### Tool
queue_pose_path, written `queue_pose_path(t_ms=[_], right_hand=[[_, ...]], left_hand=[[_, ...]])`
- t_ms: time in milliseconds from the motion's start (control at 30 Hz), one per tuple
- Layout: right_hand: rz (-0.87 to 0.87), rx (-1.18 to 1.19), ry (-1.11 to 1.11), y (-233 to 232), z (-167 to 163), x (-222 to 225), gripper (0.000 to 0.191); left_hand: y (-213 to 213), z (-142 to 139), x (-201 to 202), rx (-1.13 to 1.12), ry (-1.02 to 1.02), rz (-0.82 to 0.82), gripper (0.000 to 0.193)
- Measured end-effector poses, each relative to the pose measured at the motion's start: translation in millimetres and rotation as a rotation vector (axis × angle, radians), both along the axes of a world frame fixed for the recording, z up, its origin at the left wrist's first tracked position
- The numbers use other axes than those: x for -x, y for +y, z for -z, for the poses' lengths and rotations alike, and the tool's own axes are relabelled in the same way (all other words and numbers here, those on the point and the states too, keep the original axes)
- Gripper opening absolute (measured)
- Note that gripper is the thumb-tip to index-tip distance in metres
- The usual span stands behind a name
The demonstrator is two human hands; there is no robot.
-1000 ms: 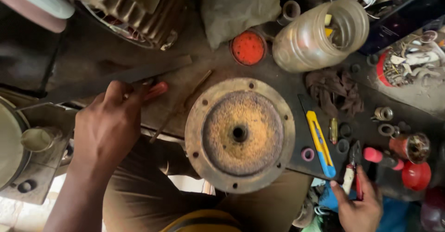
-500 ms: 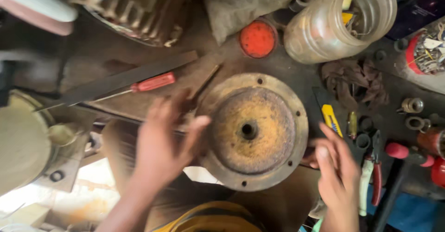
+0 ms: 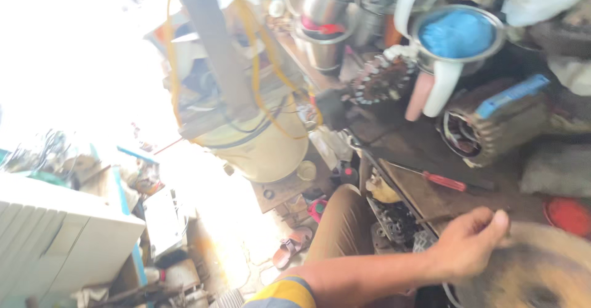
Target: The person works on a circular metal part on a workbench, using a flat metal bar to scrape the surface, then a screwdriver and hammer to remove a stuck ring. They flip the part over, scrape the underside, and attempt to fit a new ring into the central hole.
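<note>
At four o'clock in the view, the left hand (image 3: 469, 241) rests its curled fingers on the upper-left rim of the rusty round disc (image 3: 534, 270), which lies flat, blurred, with no long axis. Just beyond, toward one o'clock, a red-handled screwdriver (image 3: 448, 182) lies pointing up-left. Farther that way sit a motor housing (image 3: 486, 129) and blue-filled steel bowl (image 3: 457, 34).

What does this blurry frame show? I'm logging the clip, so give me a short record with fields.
Setting: cluttered workshop bench, view swung left, motion blur
Left hand: rests on the edge of the rusty round plate, fingers curled
Right hand: out of view
Nearby: red-handled screwdriver on the bench
Behind: motor housing; metal pot with blue contents
Knee: brown trousers
</note>
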State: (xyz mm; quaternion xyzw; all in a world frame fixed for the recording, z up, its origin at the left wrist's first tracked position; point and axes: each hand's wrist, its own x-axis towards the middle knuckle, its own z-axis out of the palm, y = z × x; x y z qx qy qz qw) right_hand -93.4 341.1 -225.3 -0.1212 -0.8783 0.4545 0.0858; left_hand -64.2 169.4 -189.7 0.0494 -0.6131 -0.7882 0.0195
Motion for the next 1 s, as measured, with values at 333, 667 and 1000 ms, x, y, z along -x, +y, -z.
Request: queue_pose_path(t_ms=[333, 667, 1000], right_hand=[[-0.014, -0.035, 0.000, -23, -20, 9, 0.039], [-0.004, -0.059, 0.028, -19, -46, 1, 0.035], [0.004, -0.053, 0.030, 0, -32, 19, 0.031]], left_hand=[[-9, -46, 14, -0.605, 0.742, 0.004, 0.080], [-32, -43, -13, -0.142, -0.172, -0.008, 0.070], [-27, -28, 9, -0.297, -0.379, 0.046, 0.071]])
